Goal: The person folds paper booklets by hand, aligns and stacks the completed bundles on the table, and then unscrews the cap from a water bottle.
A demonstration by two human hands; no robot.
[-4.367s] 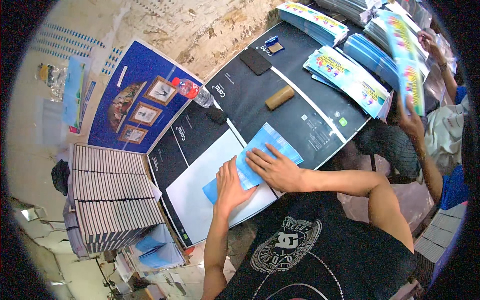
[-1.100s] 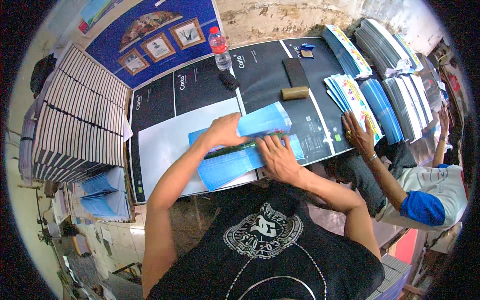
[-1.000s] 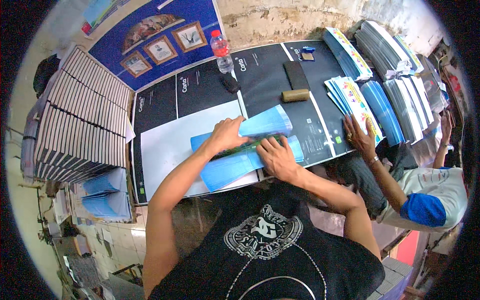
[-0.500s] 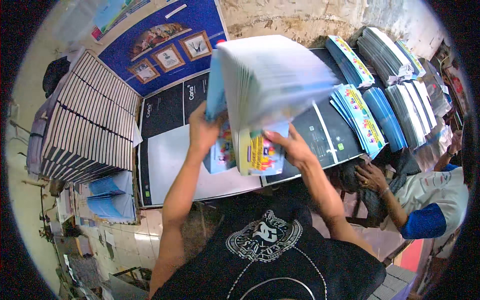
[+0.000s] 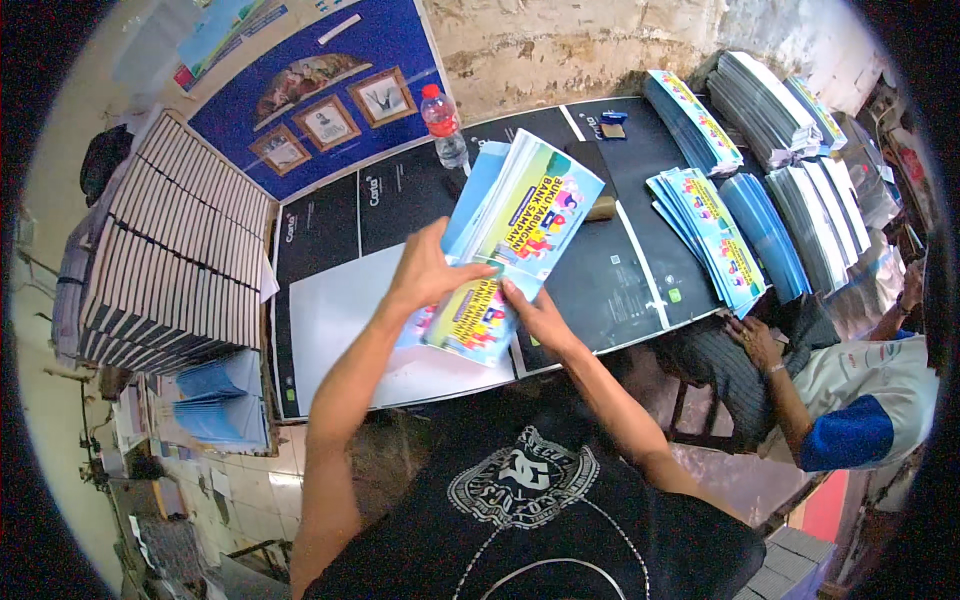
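Note:
A bundle of thin booklets with colourful green, yellow and blue printed covers is held over the near edge of the table. My left hand grips its left side, the thumb lying across the top cover and the fingers hidden beneath. On the lower right edge, my right hand is closed with its thumb on the cover. The bundle slants up to the right, and plain light-blue backs show along its left side. A pale sheet or board lies on the table under my left forearm.
Stacks of matching booklets and white page blocks stand at the right. A water bottle is at the back. Tall piled books rise at the left. A co-worker's hand rests by the table's right front edge.
The bundle's pages were fanned up high and blurred; now they lie closed, covers facing up. Both hands have moved closer together, the right one shifting left, and the bottle has come into view.

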